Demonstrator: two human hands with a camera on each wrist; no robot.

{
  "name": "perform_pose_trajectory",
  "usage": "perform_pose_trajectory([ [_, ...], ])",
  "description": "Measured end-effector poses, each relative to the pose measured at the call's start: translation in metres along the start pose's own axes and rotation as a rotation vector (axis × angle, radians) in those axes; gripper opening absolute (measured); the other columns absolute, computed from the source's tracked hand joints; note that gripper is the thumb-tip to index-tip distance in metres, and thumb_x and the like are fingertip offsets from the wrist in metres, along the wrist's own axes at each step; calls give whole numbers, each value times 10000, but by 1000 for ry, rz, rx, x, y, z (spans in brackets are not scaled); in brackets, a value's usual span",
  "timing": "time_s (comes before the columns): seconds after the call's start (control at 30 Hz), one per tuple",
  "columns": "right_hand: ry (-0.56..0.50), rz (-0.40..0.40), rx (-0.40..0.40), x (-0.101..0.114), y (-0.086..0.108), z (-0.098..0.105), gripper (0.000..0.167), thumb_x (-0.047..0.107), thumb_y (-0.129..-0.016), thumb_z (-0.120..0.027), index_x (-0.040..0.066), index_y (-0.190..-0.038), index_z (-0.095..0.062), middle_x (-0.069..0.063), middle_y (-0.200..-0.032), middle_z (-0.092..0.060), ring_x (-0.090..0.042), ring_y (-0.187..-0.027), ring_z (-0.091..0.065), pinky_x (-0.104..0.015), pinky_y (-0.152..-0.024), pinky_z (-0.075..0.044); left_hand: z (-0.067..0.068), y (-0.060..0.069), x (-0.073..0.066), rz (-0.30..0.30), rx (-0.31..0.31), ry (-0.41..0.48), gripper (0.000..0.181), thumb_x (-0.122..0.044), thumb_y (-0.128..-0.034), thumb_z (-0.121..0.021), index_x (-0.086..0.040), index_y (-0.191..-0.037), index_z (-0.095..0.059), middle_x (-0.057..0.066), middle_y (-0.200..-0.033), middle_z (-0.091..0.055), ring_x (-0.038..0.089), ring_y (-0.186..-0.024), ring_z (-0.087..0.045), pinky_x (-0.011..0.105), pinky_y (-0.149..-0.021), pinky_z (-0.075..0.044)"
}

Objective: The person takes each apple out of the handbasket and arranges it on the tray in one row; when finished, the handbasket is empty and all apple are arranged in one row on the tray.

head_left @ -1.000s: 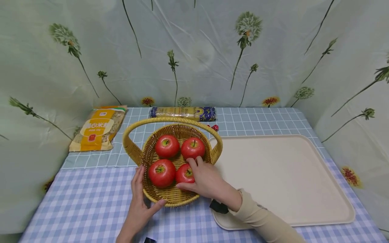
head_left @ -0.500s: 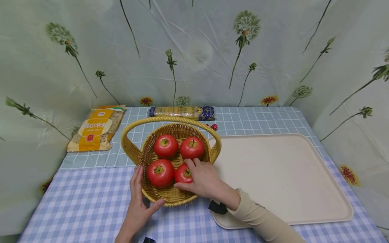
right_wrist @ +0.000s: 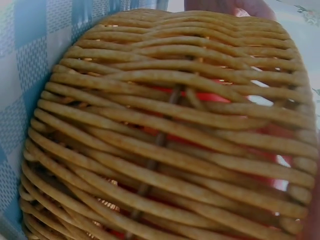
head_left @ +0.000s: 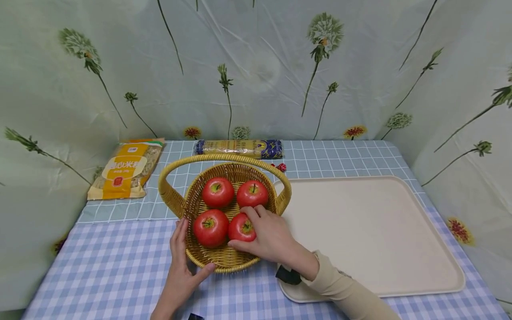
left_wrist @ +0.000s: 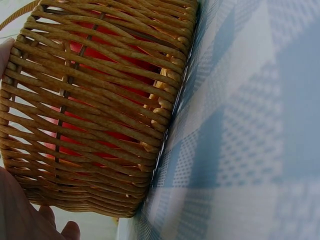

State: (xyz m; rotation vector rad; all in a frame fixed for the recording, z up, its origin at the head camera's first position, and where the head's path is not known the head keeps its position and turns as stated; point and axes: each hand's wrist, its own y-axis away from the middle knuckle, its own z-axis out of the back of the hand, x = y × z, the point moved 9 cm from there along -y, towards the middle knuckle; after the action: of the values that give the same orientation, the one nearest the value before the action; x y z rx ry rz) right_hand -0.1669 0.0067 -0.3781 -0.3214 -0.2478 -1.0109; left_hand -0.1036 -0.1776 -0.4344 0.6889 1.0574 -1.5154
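Observation:
A round wicker basket [head_left: 224,258] with a tall arched handle stands on the checked cloth, several red apples [head_left: 211,228] inside it. My right hand [head_left: 272,235] reaches over its right rim and holds the front-right apple [head_left: 241,227], thumb in front and fingers behind. Spread against the basket's front left is my left hand [head_left: 184,266], its fingers fairly straight along the left side and its thumb at the front rim. The left wrist view shows the woven wall [left_wrist: 100,110] close up, red showing through the gaps. Only weave [right_wrist: 165,125] fills most of the right wrist view.
A large beige tray [head_left: 368,231] lies to the right, under my right forearm. At the back left is an orange-labelled food bag [head_left: 126,171]. Behind the basket lies a long blue and gold packet [head_left: 240,149], with a small red item [head_left: 282,167] near it.
The front-right apple has turned or shifted slightly under my right hand, and more of it shows. My left hand stays in the same place on the basket.

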Motion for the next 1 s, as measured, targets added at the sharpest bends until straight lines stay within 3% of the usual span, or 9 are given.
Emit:
perform_pose_trajectory([
  [0.2,-75,-29,-28,-4,0,7,735,719,-750,-584,201,-1268,-523,-11,-1068,-558,-185,-850,-602,-357,-676,-496,0,-1,-1,-5,16,-1,1150,-112,-693,-821,-204,-1539,-47,-19,-1552,-12,212,-1421,67,576,-1055,-134],
  [0.47,-188,-27,-73,-6,3,16,719,717,-744,-594,246,-1282,-516,6,-1156,-547,-170,-917,-592,-376,-706,-493,0,-1,-2,-11,16,-12,1152,-108,-689,-826,-205,-1539,-54,-17,-1553,-21,206,-1421,45,251,-1074,-123],
  [0.83,-336,53,-227,-1,13,38,689,606,-730,-701,235,-1282,-523,71,-1157,-521,-74,-982,-535,-295,-702,-514,1,0,0,-19,8,-24,1143,-114,-692,-820,-202,-1539,-57,-14,-1556,-19,211,-1421,40,208,-1058,-125],
  [1.0,-395,105,-285,3,19,48,681,581,-737,-711,240,-1293,-516,63,-1175,-517,-92,-1022,-530,-313,-729,-523,0,0,1,-22,6,-24,1135,-114,-694,-818,-190,-1539,-63,-11,-1555,-20,214,-1422,45,217,-1058,-124],
])
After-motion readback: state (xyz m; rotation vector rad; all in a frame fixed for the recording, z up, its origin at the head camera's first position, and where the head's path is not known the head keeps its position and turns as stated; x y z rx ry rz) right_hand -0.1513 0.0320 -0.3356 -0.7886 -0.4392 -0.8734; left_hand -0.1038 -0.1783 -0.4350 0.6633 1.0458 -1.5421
